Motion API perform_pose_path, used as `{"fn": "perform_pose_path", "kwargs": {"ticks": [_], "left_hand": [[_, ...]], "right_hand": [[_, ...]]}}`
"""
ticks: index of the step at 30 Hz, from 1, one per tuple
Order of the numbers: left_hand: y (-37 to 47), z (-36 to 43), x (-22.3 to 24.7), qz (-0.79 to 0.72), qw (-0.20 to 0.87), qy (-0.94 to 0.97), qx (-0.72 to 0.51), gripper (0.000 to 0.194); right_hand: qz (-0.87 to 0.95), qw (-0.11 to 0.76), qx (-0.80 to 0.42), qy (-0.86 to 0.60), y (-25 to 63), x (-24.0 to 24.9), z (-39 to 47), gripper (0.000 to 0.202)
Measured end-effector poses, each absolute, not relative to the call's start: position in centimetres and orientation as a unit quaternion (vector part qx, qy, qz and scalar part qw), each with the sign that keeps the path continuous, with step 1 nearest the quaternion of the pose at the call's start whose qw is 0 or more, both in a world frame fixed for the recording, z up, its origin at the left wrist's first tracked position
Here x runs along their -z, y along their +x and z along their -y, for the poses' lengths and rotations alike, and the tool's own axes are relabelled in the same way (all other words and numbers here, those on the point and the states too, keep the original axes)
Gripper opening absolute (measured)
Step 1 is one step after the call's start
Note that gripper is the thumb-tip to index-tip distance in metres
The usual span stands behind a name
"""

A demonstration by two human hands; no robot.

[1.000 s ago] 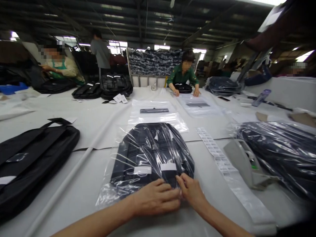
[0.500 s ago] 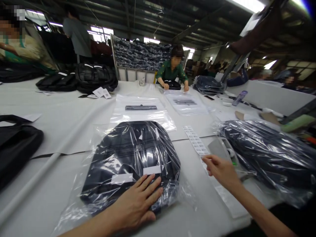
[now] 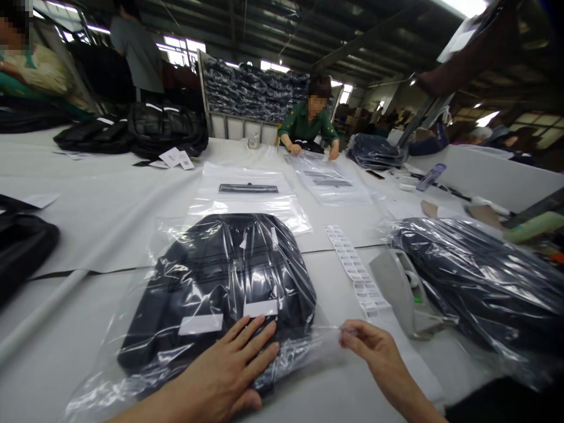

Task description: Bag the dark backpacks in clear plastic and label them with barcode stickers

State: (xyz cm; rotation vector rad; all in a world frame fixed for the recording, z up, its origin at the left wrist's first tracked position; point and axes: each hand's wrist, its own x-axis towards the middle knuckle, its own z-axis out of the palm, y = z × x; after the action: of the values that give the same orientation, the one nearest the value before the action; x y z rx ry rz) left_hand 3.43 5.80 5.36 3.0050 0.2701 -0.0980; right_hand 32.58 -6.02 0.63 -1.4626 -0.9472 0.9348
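A dark backpack point(image 3: 220, 258) lies in front of me inside a clear plastic bag point(image 3: 103, 320). White tags show through the film. My left hand point(image 3: 233, 370) rests flat on the bag's lower part, fingers spread. To the right, my right hand point(image 3: 374, 352) pinches the bag's side edge between thumb and fingers and draws the film out from the backpack. Just beyond that hand lies a strip of printed stickers point(image 3: 352, 264), with a grey tape dispenser point(image 3: 403, 288) beside it.
More wrapped dark bags point(image 3: 476, 270) are piled on the right. Flat clear bags point(image 3: 249, 202) lie ahead on the white table point(image 3: 110, 200). Across it, a co-worker point(image 3: 308, 120) handles another plastic bag. Black backpacks point(image 3: 167, 126) and paper tags point(image 3: 176, 157) sit at the back left.
My right hand has come down and left from the sticker strip and now grips the bag's edge. The wrapped backpack sits slightly further left in view; my left hand stays flat on it.
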Motion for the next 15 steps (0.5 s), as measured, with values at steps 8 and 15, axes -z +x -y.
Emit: {"fn": "perform_pose_path", "kwargs": {"ticks": [8,15], "left_hand": [[3.6,-5.9,-5.5,-0.088,0.067,0.994,0.028,0.068],[3.6,-5.8,-5.2,-0.090,0.082,0.992,0.014,0.070]], "right_hand": [[0.252,0.612,-0.153,-0.734,35.1,2.3,6.4,0.037],[0.838,0.354,0.022,-0.415,26.3,-3.3,6.3,0.043]]}}
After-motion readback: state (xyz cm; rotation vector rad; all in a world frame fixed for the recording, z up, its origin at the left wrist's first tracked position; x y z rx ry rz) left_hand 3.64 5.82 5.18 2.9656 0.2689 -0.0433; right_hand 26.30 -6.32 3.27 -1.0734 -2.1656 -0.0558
